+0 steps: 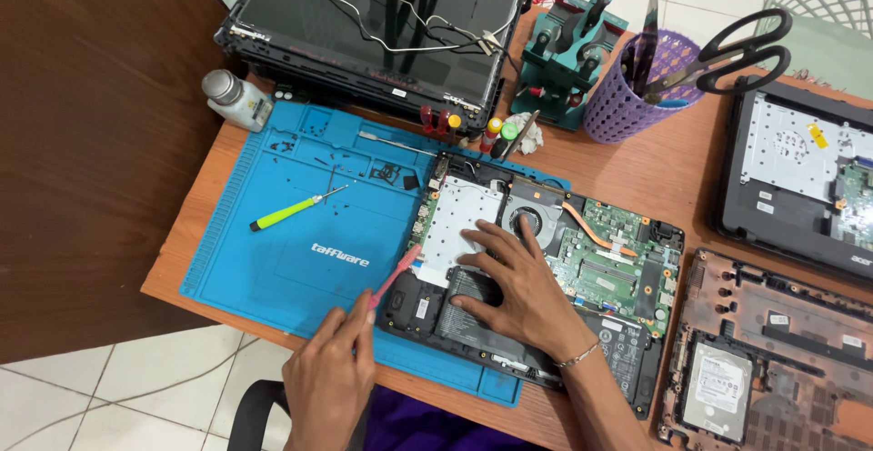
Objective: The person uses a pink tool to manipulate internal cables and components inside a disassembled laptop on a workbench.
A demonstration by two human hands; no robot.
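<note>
A white tiled floor (82, 396) is showing below and beyond a wooden table (673, 174), with a dark brown panel (91, 142) running along one side. A blue work mat (273, 269) is covering much of the table. An opened laptop base (582, 269), circuit board and fan exposed, is lying half on the mat. A detached screen panel (373, 33) with loose wires is sitting at the far edge; another laptop shell (800, 187) and a reddish bottom case (773, 351) holding a hard drive are lying off to one side. A purple mesh cup (627, 96) is holding black scissors (737, 55). A green-handled screwdriver (286, 213) is lying on the mat.

The right hand (514, 292) is pressing flat, fingers spread, on the laptop base. The left hand (332, 374) is pinching a pink pry tool (396, 276), its tip touching the base's edge.
</note>
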